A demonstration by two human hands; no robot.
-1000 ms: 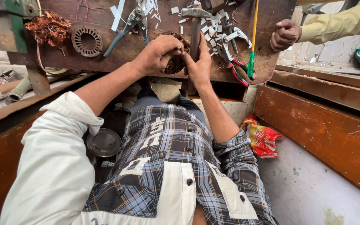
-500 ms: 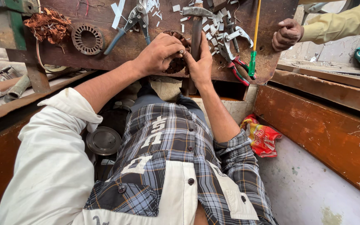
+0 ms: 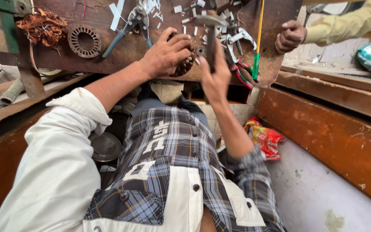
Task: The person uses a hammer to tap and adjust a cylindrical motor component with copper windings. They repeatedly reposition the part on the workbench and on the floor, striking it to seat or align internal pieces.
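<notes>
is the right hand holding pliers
No, the right hand grips a hammer by its handle; the pliers lie untouched on the bench.

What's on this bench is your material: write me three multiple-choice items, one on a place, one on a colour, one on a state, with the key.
1. Where is the left hand?
A. On the round motor part at mid-board
B. On the tangle of copper wire
C. In the person's lap

2. What colour is the handle of the screwdriver with the yellow shaft?
A. Black
B. White
C. Green

3. How is the right hand?
A. Open and empty
B. Closed around the hammer
C. Flat on the wooden board

Key:
1 A: its fingers curl over the round part on the board.
2 C: below the yellow shaft the grip is plainly green.
3 B: the fingers wrap the handle, with the hammer head above the hand.
</notes>
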